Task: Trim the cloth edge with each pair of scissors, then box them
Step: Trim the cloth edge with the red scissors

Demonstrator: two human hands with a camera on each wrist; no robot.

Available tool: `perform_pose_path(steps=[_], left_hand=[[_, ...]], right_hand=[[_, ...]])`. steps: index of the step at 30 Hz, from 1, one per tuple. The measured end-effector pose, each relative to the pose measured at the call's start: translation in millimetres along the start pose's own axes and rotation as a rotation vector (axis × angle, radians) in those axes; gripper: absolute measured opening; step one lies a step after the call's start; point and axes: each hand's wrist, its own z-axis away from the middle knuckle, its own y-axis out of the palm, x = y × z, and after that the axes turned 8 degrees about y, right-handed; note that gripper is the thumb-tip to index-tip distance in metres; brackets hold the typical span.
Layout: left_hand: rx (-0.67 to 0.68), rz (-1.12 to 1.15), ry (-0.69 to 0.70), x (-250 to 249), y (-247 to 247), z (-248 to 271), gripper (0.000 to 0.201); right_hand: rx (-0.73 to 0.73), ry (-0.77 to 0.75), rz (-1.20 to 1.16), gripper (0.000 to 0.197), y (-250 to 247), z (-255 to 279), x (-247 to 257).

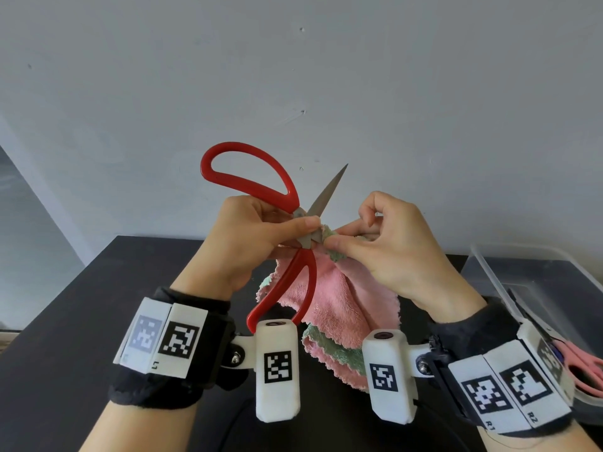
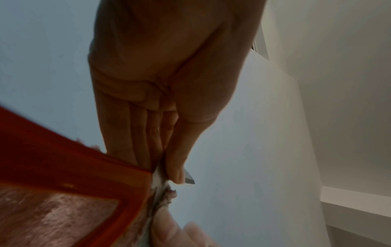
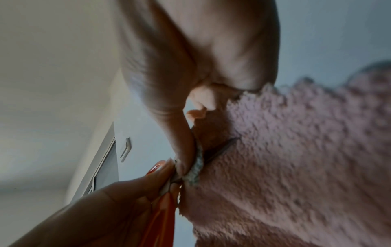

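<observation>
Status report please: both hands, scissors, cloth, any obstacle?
Left hand grips red scissors near the pivot, blades open. Right hand pinches pink cloth edge at the blades. Nothing in the way.

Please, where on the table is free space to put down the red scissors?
Bare table lies left of the left hand, out to its left edge. The right side is crowded: the box stands there with pink scissors. The cloth hangs over the middle.

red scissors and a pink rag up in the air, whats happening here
A person is working on the pink cloth above a dark table. The left hand grips the red scissors near the pivot, blades spread, while the right hand pinches the cloth's edge at the blades. A second, pink-handled pair of scissors lies in the clear box on the right.
</observation>
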Motion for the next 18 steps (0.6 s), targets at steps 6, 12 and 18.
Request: perform_pose_path(steps=[6, 12, 18], left_hand=[[-0.027, 0.031, -0.012, -2.1, 0.0, 0.2, 0.024], [-0.051, 0.046, -0.02, -4.2, -2.3, 0.4, 0.023], [-0.073, 0.045, -0.026, -4.4, -3.3, 0.4, 0.022]], right_hand=[[0.021, 0.012, -0.043, 0.046, -3.0, 1.1, 0.5], [0.015, -0.018, -0.036, 0.045, -1.6, -0.4, -0.2], [0.02, -0.014, -0.042, 0.044, -0.6, -1.1, 0.5]])
